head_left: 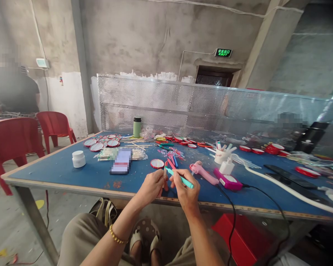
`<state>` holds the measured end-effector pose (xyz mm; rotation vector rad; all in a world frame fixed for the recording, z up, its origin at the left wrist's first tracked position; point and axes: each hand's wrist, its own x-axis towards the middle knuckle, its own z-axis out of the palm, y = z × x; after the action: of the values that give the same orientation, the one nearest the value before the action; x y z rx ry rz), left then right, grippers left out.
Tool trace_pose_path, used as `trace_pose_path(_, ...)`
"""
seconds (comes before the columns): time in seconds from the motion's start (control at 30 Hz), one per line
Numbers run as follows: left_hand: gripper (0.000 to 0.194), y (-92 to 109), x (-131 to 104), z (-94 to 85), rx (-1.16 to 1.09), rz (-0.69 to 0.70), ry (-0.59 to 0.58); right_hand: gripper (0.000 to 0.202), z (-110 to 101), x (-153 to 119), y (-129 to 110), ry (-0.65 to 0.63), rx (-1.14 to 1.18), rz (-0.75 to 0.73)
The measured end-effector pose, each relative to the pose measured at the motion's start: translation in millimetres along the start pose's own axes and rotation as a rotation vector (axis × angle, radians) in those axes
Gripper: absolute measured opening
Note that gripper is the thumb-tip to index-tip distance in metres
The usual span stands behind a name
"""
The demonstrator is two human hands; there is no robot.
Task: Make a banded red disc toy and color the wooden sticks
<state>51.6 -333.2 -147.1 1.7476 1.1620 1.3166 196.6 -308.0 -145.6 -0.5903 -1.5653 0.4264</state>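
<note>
My right hand holds a turquoise marker pen like a writing tool, its tip pointing left. The tip meets a small pale stick with a red end, pinched upright in my left hand. Both hands are close together above the table's front edge. Just behind them lies a round red-rimmed disc. Red and blue pens rest on the table behind my right hand. To the right is a pink glue gun.
On the blue table stand a white jar, a phone, a green bottle, a cup of pens and a magenta device. Red-rimmed discs and a white cable lie around. A metal mesh screen stands behind.
</note>
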Motion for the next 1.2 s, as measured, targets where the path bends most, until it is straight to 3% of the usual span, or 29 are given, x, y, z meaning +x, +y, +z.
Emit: trace_pose_path(1.2, 0.036, -1.4, 1.0, -0.1, -0.001, 0.003, -0.005, 0.016, -0.3, -0.1, 3.2, 0.021, 0.001, 0.001)
